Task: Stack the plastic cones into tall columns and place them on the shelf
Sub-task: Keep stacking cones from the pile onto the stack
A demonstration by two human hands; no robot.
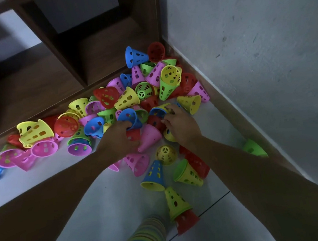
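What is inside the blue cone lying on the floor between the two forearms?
A yellow cone is nested inside the blue cone; its yellow rim sticks out at the wide end, and yellow shows through the blue cone's holes. Whether more cones sit deeper inside is hidden.

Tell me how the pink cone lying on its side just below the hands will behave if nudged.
The pink cone probably rolls in a curve, since it lies on its side on smooth floor tile. It looks like thin, hollow plastic, so likely light and stiff.
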